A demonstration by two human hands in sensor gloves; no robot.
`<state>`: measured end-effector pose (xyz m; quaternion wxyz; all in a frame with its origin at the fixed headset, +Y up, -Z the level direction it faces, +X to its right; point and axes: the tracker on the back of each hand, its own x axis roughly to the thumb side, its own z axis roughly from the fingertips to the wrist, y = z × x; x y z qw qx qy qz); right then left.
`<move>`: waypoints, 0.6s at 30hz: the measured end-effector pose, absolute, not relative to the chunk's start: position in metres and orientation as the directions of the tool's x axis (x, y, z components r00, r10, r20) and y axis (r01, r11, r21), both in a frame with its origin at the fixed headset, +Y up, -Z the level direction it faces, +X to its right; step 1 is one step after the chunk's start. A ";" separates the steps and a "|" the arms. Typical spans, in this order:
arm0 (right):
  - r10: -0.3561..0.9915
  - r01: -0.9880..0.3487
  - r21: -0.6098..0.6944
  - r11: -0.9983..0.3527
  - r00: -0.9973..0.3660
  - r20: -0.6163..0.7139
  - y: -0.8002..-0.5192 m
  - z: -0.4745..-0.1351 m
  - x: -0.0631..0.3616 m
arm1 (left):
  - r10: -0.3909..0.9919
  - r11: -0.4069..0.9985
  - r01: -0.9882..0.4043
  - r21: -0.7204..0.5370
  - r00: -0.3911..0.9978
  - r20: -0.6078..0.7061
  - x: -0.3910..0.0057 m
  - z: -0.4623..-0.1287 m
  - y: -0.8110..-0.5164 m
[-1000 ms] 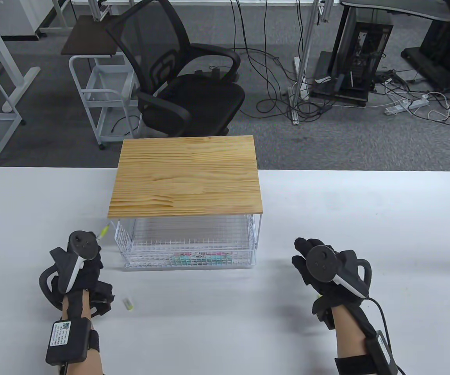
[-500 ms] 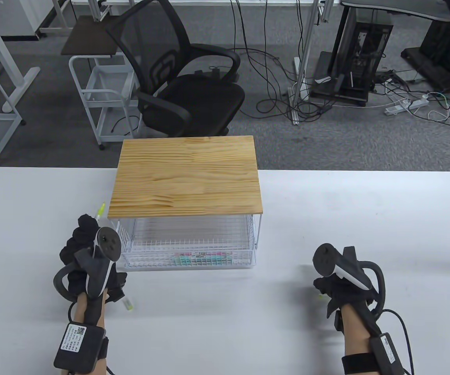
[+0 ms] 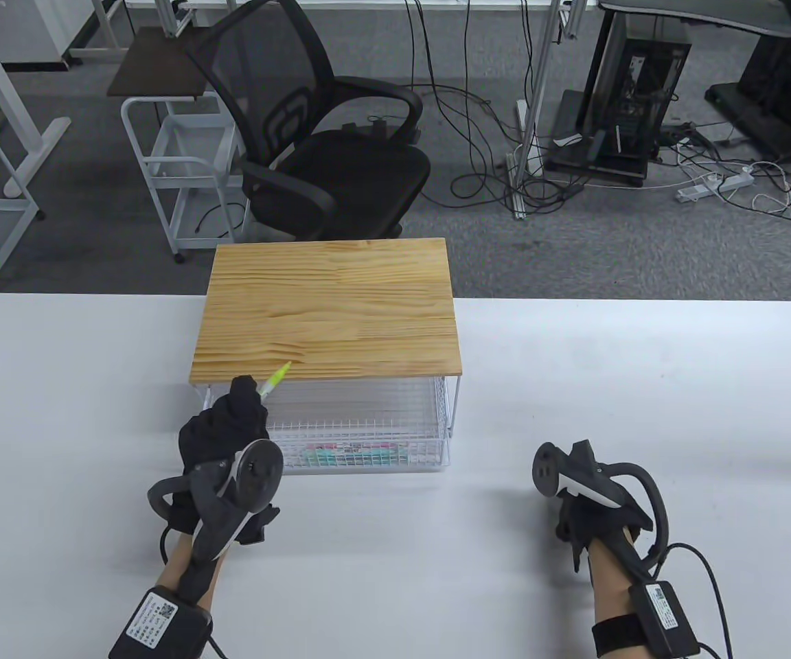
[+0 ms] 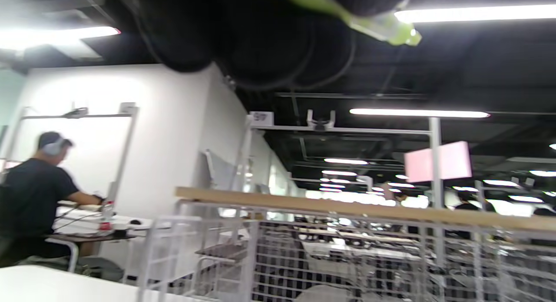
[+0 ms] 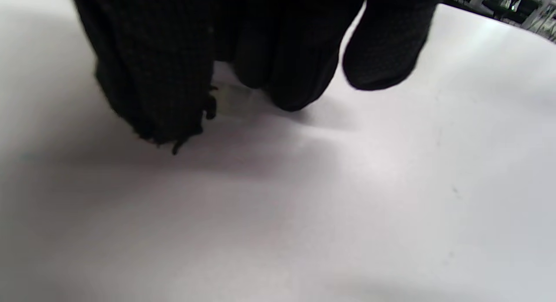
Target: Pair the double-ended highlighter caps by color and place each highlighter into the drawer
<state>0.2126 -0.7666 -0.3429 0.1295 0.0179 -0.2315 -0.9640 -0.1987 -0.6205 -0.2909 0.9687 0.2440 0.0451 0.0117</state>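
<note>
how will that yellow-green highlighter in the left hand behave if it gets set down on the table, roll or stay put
The yellow-green highlighter looks slim and rounded, so it would probably roll on the smooth white table. It stands out straight from the left hand, so it is likely stiff. The fingers hold it aloft, suggesting little weight.

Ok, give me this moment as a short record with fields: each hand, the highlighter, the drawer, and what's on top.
left hand: raised at the drawer's front left corner, gripping the yellow-green highlighter
highlighter tip: uncapped, pointing up and away toward the wooden top
right hand: low on the white table, fingers curled down to the surface; whether it holds anything cannot be told
wire drawer: pulled out, coloured highlighters lying along its front
</note>
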 end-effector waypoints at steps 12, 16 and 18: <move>-0.265 0.262 0.426 -0.866 -0.963 0.054 -0.768 -0.343 0.209 | -0.054 0.887 -0.028 0.460 0.985 0.164 -0.163 -0.266 -0.627; -0.251 0.247 0.462 -0.851 -0.966 0.055 -0.768 -0.343 0.209 | -0.106 0.893 -0.013 0.450 0.965 0.239 -0.152 -0.262 -0.635; -0.231 0.226 0.472 -0.852 -0.972 0.048 -0.767 -0.343 0.211 | -0.133 0.896 -0.003 0.445 0.952 0.276 -0.146 -0.261 -0.639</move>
